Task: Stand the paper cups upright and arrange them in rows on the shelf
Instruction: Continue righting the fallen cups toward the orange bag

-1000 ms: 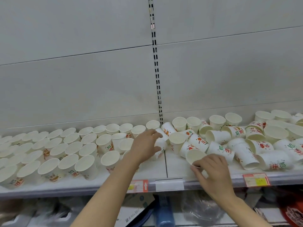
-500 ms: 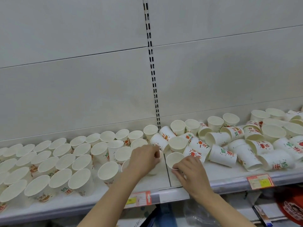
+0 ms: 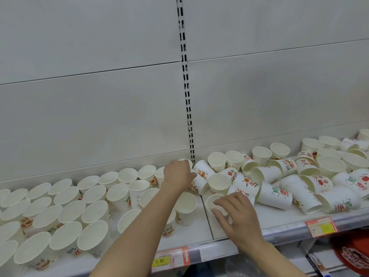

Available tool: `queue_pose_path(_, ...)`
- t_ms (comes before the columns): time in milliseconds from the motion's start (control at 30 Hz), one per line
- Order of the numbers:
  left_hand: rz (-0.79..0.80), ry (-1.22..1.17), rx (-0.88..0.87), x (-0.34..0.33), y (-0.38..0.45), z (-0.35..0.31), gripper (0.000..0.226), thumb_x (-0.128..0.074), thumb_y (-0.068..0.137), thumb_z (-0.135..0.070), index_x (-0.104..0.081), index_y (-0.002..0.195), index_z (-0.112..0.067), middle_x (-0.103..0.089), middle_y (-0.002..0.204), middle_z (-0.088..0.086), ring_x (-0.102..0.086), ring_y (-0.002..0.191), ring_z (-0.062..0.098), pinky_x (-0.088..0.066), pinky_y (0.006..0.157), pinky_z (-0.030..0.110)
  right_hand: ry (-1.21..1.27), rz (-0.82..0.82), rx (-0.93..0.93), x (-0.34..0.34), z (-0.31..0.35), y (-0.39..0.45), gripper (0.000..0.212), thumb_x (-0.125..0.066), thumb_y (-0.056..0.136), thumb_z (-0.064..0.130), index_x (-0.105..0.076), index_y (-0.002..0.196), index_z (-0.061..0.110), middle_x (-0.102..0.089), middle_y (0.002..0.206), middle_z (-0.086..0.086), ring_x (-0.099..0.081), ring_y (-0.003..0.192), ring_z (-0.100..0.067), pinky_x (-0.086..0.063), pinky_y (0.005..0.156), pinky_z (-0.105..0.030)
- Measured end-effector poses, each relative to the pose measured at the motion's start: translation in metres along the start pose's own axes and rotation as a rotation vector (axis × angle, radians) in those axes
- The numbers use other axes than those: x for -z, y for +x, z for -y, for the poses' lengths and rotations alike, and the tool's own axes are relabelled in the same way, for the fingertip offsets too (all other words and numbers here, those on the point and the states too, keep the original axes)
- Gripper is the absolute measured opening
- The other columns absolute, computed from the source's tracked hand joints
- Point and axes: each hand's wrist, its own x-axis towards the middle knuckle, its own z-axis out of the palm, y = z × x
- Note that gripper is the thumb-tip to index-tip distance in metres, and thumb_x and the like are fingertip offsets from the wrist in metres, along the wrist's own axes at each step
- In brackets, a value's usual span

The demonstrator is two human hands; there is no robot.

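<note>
Head view had the shelf split in two stories: on the left stretch, the upright cups stood rim-up in rough rows running back to the wall panel, while on the right the tumbled cups lay on their sides in a heap, some nested, some pointing every which way. By my reckoning the job was around half done, with that whole right-hand pile waiting to be set up. The left hand was reaching deep, fingers curled over a cup at the edge of the heap near the slotted upright; whether that grip was fully clamped I could not tell, since the hand hid it. The right hand sat at the front, fingers spread loosely around a front cup standing rim-up, touching it rather than squeezing. Compared with half a second before, the left hand had pushed from the front of the shelf to the back, and the right hand had opened out against that front cup. A price tag clung to the shelf lip.
</note>
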Motion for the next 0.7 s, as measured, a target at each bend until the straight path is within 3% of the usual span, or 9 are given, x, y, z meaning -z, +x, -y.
queue_pose_path(133, 0.082, 0.116, 0.057, -0.021, 0.013, -0.017, 0.052, -0.058, 0.086, -0.057, -0.052, 0.114, -0.014, -0.065, 0.106, 0.003, -0.060, 0.102, 0.024, -0.037, 0.070, 0.030, -0.041, -0.027, 0.046, 0.002, -0.011, 0.020, 0.010, -0.065, 0.086, 0.024, -0.070, 0.087, 0.015, -0.065, 0.087, 0.005, -0.054, 0.081, -0.021, -0.042, 0.073, -0.030)
queue_pose_path(267, 0.077, 0.072, 0.120, -0.026, 0.014, -0.025, 0.058, -0.063, 0.082, -0.058, -0.045, 0.115, -0.014, -0.065, 0.105, 0.003, -0.060, 0.101, 0.024, -0.038, 0.069, 0.031, -0.055, -0.052, 0.120, -0.004, -0.034, 0.053, 0.008, -0.064, 0.085, 0.016, -0.067, 0.078, 0.014, -0.063, 0.079, 0.002, -0.052, 0.075, -0.024, -0.042, 0.067, -0.034)
queue_pose_path(433, 0.070, -0.154, 0.218, -0.018, 0.009, -0.014, 0.022, -0.069, 0.074, -0.031, -0.068, 0.092, -0.019, -0.071, 0.091, 0.003, -0.067, 0.087, 0.022, -0.046, 0.066, 0.028, -0.038, 0.013, 0.080, -0.022, -0.069, 0.098, 0.006, -0.066, 0.082, 0.021, -0.069, 0.078, 0.017, -0.064, 0.077, 0.006, -0.052, 0.077, -0.020, -0.039, 0.071, -0.030)
queue_pose_path(567, 0.015, -0.251, 0.245, -0.018, -0.004, -0.004, 0.010, -0.074, 0.075, -0.034, -0.071, 0.082, -0.029, -0.071, 0.083, -0.008, -0.065, 0.082, 0.013, -0.038, 0.056, 0.022, -0.015, 0.169, 0.020, -0.040, -0.089, 0.124, 0.007, -0.075, 0.076, 0.020, -0.069, 0.079, 0.021, -0.065, 0.077, 0.010, -0.051, 0.080, -0.018, -0.038, 0.074, -0.028)
queue_pose_path(700, -0.075, -0.197, 0.159, -0.030, -0.016, -0.001, 0.009, -0.070, 0.075, -0.036, -0.069, 0.079, -0.027, -0.069, 0.079, -0.006, -0.063, 0.083, 0.014, -0.042, 0.058, 0.026, -0.038, 0.350, 0.042, -0.060, -0.094, 0.142, 0.012, -0.074, 0.077, 0.024, -0.071, 0.088, 0.020, -0.067, 0.085, 0.007, -0.051, 0.089, -0.023, -0.042, 0.083, -0.037)
